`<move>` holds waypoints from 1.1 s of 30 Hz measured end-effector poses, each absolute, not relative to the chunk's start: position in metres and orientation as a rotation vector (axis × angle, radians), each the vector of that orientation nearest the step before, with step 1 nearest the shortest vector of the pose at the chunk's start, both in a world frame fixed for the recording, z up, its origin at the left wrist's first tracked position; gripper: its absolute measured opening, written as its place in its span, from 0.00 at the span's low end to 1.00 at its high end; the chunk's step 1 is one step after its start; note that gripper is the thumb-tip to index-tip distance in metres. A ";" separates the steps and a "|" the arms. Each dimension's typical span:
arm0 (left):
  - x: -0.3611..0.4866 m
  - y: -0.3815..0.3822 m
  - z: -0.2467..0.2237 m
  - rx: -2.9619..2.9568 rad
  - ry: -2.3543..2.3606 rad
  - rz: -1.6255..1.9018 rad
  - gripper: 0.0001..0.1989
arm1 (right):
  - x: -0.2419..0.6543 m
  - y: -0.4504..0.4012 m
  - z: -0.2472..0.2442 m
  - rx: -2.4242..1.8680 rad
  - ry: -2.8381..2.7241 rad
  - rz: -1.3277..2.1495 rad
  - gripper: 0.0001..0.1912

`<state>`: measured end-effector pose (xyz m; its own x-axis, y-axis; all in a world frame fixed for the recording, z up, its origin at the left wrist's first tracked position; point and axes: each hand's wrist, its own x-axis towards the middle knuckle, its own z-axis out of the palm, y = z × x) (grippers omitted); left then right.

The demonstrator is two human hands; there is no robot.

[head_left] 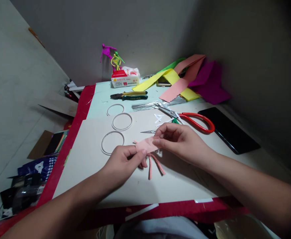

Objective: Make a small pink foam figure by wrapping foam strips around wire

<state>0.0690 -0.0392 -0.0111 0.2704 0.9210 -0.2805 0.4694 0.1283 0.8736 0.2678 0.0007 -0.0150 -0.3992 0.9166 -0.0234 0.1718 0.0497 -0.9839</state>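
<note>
A small piece of pink crepe paper [147, 145] is stretched between my two hands above the white board. My left hand [125, 160] pinches its left end, thumb on top. At the other end, my right hand [176, 137] grips the paper between thumb and curled fingers. Below the paper hang two thin pink wrapped strands [150, 167], like the legs of a small figure. A short pink tip shows at the upper left of the paper. The strands' upper part is hidden behind the paper and fingers.
Red-handled scissors [197, 122] lie beside a black phone [231, 129]. Farther back are pliers [130, 96], thin wires [157, 103], folded yellow crepe paper [179, 81] and a tissue pack [125, 78] with small figures [115, 61]. Tape rings [112, 142] lie left, near a pointed blade [149, 131].
</note>
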 end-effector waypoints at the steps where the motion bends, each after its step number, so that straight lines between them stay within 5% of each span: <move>1: 0.069 -0.038 -0.011 1.504 1.380 0.546 0.17 | 0.268 0.000 -0.015 -1.116 -1.668 1.390 0.08; 25: 0.066 -0.035 -0.010 1.488 1.386 0.614 0.21 | 0.270 -0.002 -0.013 -1.236 -1.912 0.924 0.02; 33: 0.057 -0.029 -0.022 1.022 1.077 0.758 0.33 | 0.267 -0.008 -0.009 -0.932 -1.948 0.592 0.06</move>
